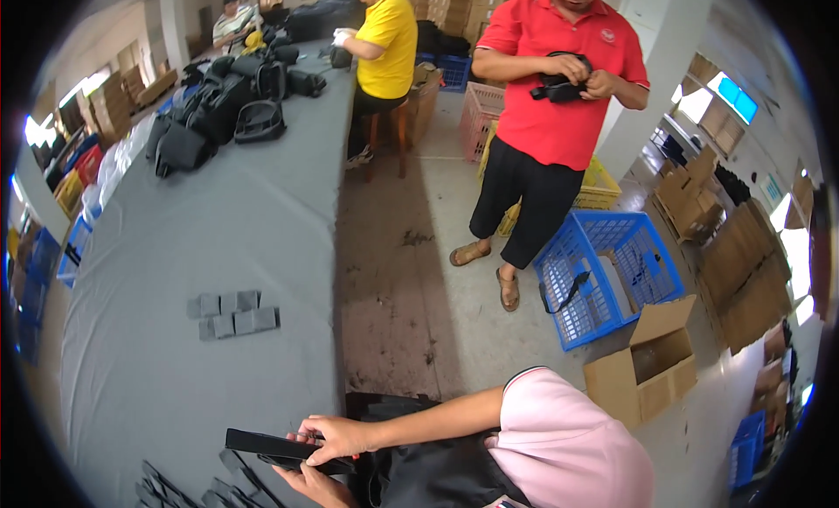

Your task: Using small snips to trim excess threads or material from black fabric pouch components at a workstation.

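Observation:
My right hand [345, 438] reaches in from the pink sleeve, its fingers bent and pressed on a flat, black, oblong fabric piece [253, 442]. Below it, my left hand [310, 485] grips the same piece from underneath, partly hidden by it. A small bit of red shows beside my right palm; what it belongs to I cannot make out. Several dark straps [236, 486] lie on the table just below the piece. Farther up the table, small folded grey pieces [234, 314] are laid in two short rows.
The long grey-covered table [201, 220] carries a heap of black bags [218, 97] at its far end. A person in a red shirt [564, 80] handles a black pouch; a person in yellow [389, 41] sits beyond. A blue crate [568, 320] and open carton [642, 394] stand on the floor.

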### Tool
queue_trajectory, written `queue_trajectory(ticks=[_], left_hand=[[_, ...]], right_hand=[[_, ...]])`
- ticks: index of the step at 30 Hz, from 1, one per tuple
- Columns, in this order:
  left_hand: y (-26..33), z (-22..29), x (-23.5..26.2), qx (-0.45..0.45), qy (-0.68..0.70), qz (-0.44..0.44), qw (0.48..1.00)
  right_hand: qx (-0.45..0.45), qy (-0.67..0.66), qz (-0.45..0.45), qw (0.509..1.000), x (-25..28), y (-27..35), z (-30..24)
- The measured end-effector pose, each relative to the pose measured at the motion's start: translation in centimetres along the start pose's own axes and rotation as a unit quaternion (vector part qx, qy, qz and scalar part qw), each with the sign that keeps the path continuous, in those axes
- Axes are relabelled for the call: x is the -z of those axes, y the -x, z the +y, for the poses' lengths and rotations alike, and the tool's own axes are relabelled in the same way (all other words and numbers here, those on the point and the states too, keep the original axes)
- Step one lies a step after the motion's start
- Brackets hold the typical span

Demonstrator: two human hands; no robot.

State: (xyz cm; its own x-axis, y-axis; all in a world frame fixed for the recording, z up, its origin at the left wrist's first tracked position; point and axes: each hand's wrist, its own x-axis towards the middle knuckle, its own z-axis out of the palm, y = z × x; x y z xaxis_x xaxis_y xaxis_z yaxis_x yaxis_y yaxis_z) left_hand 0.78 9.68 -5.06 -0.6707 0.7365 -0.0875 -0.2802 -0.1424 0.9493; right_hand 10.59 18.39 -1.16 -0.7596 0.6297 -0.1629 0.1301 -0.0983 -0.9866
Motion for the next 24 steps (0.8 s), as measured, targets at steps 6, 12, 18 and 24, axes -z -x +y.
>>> queue_trajectory(ticks=[6,12,18,24], left_hand=[[0.4,0.1,-2.6,-0.106,-0.208,-0.035,0.972],[0.6,0.3,-1.8,-0.078,-0.207,-0.060,0.973],[0.9,1.6,1.7,-0.111,-0.262,-0.107,0.953],[3.0,3.5,4.8,-0.066,-0.327,-0.128,0.934]], right_hand=[[0.095,-0.030,0.117,0.988,-0.1,0.5,1.2],[0.147,0.133,0.140,0.970,0.8,-0.1,1.9],[0.140,0.205,0.163,0.955,0.3,-0.4,3.4],[0.084,0.079,0.027,0.993,-0.3,-0.1,3.7]])
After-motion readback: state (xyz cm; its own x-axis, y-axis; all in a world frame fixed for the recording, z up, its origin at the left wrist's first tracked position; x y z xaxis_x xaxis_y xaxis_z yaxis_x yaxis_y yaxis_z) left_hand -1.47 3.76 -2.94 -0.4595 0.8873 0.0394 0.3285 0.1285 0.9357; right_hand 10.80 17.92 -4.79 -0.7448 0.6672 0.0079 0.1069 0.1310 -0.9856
